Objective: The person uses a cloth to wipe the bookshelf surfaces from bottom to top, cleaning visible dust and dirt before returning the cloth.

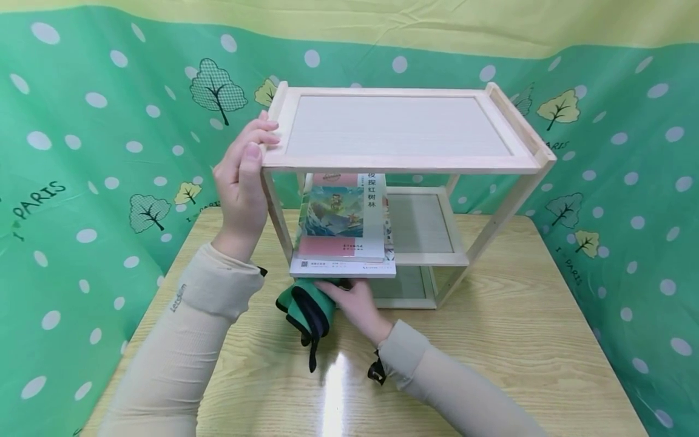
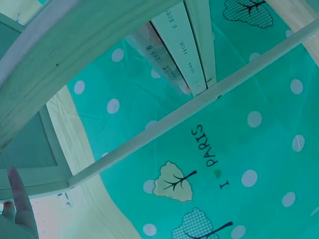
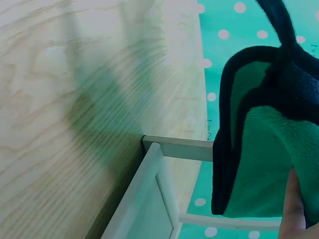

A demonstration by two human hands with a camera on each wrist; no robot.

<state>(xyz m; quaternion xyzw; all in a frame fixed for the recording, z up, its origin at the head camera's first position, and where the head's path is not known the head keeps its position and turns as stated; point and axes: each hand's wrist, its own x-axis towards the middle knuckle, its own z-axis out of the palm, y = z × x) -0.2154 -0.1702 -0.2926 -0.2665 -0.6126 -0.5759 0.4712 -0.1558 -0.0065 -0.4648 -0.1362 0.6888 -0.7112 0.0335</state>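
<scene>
At the upper left corner of a small wooden shelf rack (image 1: 401, 162), my left hand (image 1: 243, 176) grips the side rail, fingers over the top and thumb near the front. A fingertip of it also shows against the frame in the left wrist view. My right hand (image 1: 357, 303) holds a green cloth (image 1: 317, 306) with black edging and a hanging loop, below the middle tier. Folds of the cloth (image 3: 264, 164) hang over a finger in the right wrist view. Part of the right hand's fingers is hidden by the cloth and the books above.
A stack of books (image 1: 344, 249) lies on the left of the middle tier (image 1: 420, 224), its front edge overhanging. The bottom tier (image 1: 404, 285) sits close to the wooden table (image 1: 491, 364). A green dotted curtain (image 1: 136, 109) hangs behind and at both sides.
</scene>
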